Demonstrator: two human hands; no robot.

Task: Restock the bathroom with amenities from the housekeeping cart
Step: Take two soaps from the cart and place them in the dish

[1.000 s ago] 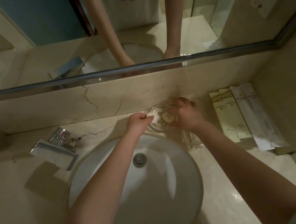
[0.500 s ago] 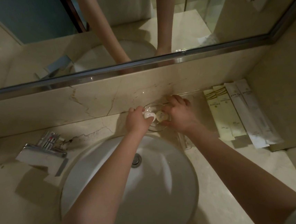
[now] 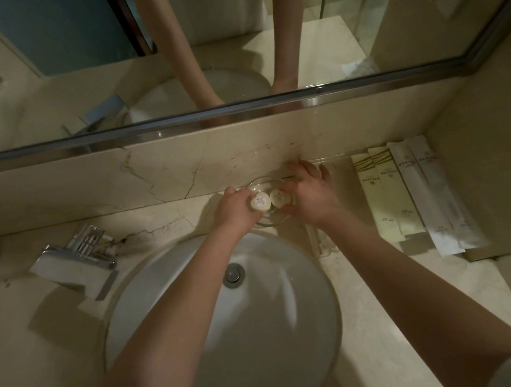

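Note:
A clear glass dish (image 3: 274, 221) stands on the marble counter behind the basin, against the backsplash. Two small round wrapped soaps are in it: a white one (image 3: 260, 204) on the left and a cream one (image 3: 280, 197) on the right. My left hand (image 3: 234, 211) pinches the white soap at the dish's left side. My right hand (image 3: 308, 193) rests at the dish's right rim, fingers spread, its thumb side touching the cream soap. Whether it grips the soap or the dish is hard to tell.
A white round basin (image 3: 222, 318) with a metal drain (image 3: 233, 273) lies below my arms. A chrome tap (image 3: 76, 257) stands at the left. Several long amenity packets (image 3: 417, 196) lie on a clear tray (image 3: 321, 246) at the right. The mirror (image 3: 172, 61) runs above.
The white soap in my left hand has come into the dish beside the cream one. My right hand stays at the dish's right rim. The camera has shifted slightly.

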